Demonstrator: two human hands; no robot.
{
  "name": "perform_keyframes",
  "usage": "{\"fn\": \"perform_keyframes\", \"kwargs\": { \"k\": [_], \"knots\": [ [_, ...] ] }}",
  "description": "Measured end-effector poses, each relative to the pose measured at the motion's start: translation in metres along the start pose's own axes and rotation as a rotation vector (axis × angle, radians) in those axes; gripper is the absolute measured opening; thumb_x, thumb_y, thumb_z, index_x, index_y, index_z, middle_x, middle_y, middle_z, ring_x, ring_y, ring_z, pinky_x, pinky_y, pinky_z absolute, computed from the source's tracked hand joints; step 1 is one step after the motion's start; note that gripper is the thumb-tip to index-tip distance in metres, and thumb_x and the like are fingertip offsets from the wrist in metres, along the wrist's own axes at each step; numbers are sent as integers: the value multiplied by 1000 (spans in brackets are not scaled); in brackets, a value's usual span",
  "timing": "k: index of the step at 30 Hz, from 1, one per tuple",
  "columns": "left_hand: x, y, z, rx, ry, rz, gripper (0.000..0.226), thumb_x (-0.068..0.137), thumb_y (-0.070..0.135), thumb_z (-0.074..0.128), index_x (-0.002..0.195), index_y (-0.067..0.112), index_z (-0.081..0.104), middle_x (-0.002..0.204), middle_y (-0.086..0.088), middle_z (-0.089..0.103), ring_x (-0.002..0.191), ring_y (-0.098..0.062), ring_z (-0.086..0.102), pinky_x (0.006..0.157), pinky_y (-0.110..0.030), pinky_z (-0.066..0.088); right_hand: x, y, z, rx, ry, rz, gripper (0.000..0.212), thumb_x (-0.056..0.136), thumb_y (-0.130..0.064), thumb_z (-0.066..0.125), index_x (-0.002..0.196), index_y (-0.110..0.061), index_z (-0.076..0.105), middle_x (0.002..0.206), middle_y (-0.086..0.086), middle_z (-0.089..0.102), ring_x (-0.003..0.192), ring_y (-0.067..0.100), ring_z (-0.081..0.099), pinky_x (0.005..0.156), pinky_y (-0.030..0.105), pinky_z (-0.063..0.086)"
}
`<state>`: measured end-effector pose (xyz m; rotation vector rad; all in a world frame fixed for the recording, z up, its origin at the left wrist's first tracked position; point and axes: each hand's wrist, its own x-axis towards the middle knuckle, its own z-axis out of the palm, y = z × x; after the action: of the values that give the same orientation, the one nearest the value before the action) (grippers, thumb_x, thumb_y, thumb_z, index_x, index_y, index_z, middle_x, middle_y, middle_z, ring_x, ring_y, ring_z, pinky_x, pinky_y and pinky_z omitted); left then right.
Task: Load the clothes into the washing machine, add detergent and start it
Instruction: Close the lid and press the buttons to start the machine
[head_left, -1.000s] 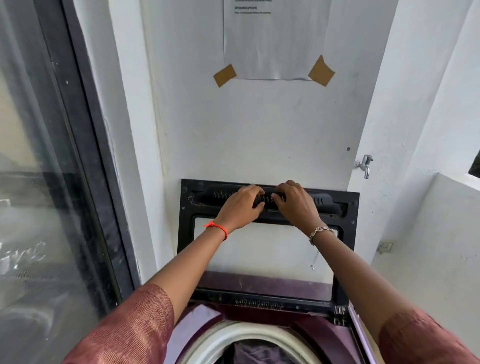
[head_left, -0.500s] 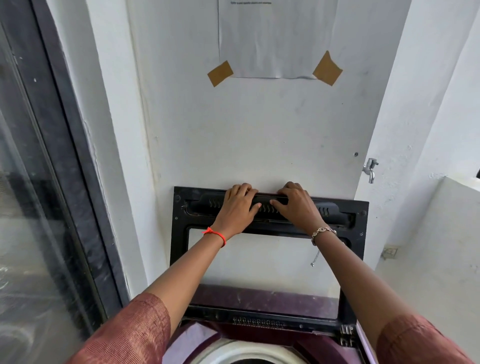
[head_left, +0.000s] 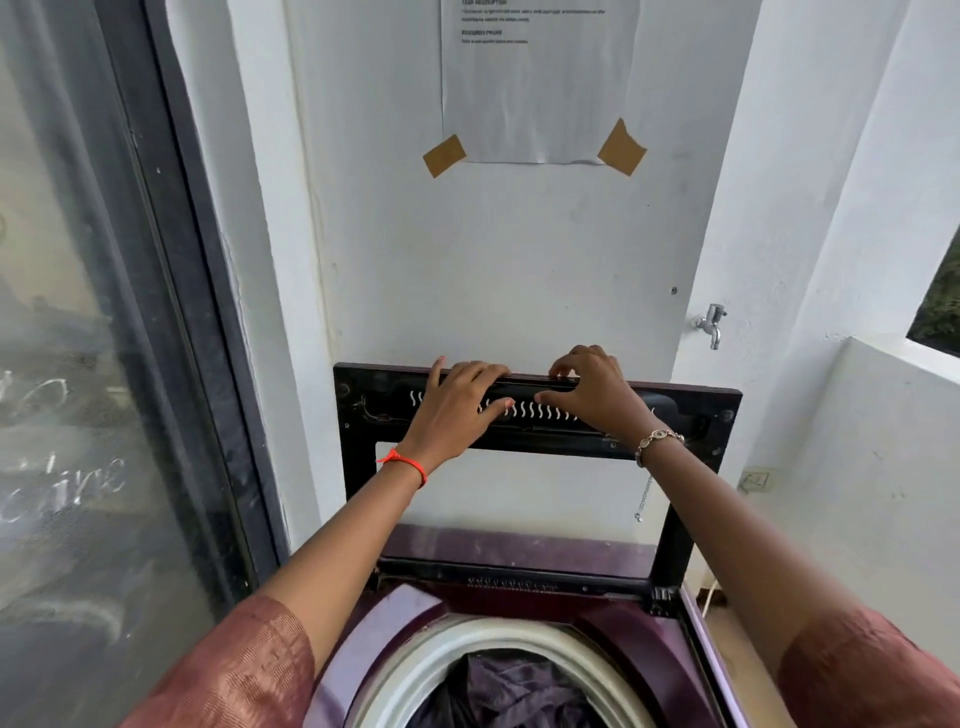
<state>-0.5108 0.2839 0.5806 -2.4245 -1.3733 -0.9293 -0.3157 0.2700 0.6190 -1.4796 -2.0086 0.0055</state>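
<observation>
The purple top-load washing machine (head_left: 649, 654) stands below me with its black-framed lid (head_left: 691, 415) raised upright near the white wall. Dark clothes (head_left: 509, 691) lie inside the white-rimmed drum (head_left: 431, 665). My left hand (head_left: 457, 405) grips the lid's top edge, fingers hooked over it and thumb on the inner face. My right hand (head_left: 592, 395) grips the same edge just to the right, fingers curled over the top. No detergent is in view.
A dark-framed glass door (head_left: 156, 312) stands close on the left. A taped paper sheet (head_left: 540, 78) hangs on the wall above the lid. A metal tap (head_left: 711, 322) sticks out at the right, beside a low white wall (head_left: 883, 467).
Both hands have shifted up from the lid's inner bar so their fingers now hook over its top edge. The lid's top has come slightly away from the wall.
</observation>
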Motion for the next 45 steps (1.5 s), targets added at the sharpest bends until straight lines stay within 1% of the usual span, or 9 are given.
{"fn": "perform_keyframes", "kwargs": {
  "k": [4, 9, 13, 18, 24, 32, 36, 39, 45],
  "knots": [
    [-18, 10, -23, 18, 14, 45, 41, 90, 46, 51, 125, 24, 52, 122, 4, 60, 116, -17, 51, 98, -34, 33, -28, -12, -10, 91, -9, 20, 31, 72, -33, 75, 89, -9, 65, 84, 7, 65, 85, 22, 56, 91, 36, 41],
    [-52, 31, -51, -98, -11, 18, 40, 80, 46, 65, 115, 27, 59, 112, 9, 65, 105, -14, 59, 90, -31, 40, -62, -29, -25, 173, -148, 73, 35, 61, -34, 83, 81, -15, 62, 67, 5, 64, 55, 11, 51, 58, 26, 40],
    [-90, 46, -67, -107, -58, -42, 43, 73, 53, 69, 110, 32, 63, 106, 15, 68, 97, -11, 62, 82, -25, 42, -97, -42, -32, 208, -253, 117, 38, 53, -32, 87, 75, -13, 62, 62, 4, 62, 48, 10, 46, 48, 20, 34],
    [-139, 65, -75, -83, -160, -56, 41, 72, 55, 69, 108, 36, 65, 102, 14, 70, 96, -13, 62, 82, -28, 41, -146, -57, -27, 226, -358, 159, 34, 52, -26, 88, 74, -12, 66, 71, 8, 67, 55, 12, 51, 52, 23, 38],
    [-215, 77, -56, -104, -95, 109, 42, 69, 53, 62, 95, 22, 72, 81, 5, 70, 74, -16, 68, 63, -24, 51, -203, -67, -8, 172, -534, 124, 36, 53, -25, 88, 76, -13, 64, 63, -8, 53, 56, 3, 46, 48, 8, 35],
    [-310, 86, -12, -101, -290, 129, 46, 65, 41, 79, 102, 17, 69, 81, 3, 64, 72, -13, 63, 60, -23, 46, -285, -61, 51, 54, -750, 167, 50, 51, -34, 88, 91, -12, 67, 83, -1, 62, 78, 19, 59, 72, 36, 52],
    [-333, 89, -7, -193, -496, 19, 49, 71, 36, 77, 115, 18, 64, 97, 2, 62, 83, -15, 59, 77, -26, 46, -313, -61, 74, 32, -780, 245, 49, 59, -36, 84, 96, -11, 65, 101, 2, 63, 94, 21, 59, 82, 35, 49],
    [-344, 88, -5, -281, -687, -100, 47, 85, 37, 62, 130, 23, 53, 116, 4, 54, 99, -12, 50, 86, -14, 29, -324, -58, 87, 48, -832, 275, 47, 67, -38, 79, 101, -9, 65, 106, 3, 65, 99, 22, 60, 88, 38, 49],
    [-360, 82, 8, -325, -769, -136, 42, 93, 34, 51, 135, 27, 48, 122, 6, 48, 93, -5, 36, 92, -16, 29, -335, -52, 101, 90, -839, 348, 40, 78, -37, 71, 106, -9, 66, 109, 7, 66, 101, 23, 61, 87, 35, 49]
  ]
}}
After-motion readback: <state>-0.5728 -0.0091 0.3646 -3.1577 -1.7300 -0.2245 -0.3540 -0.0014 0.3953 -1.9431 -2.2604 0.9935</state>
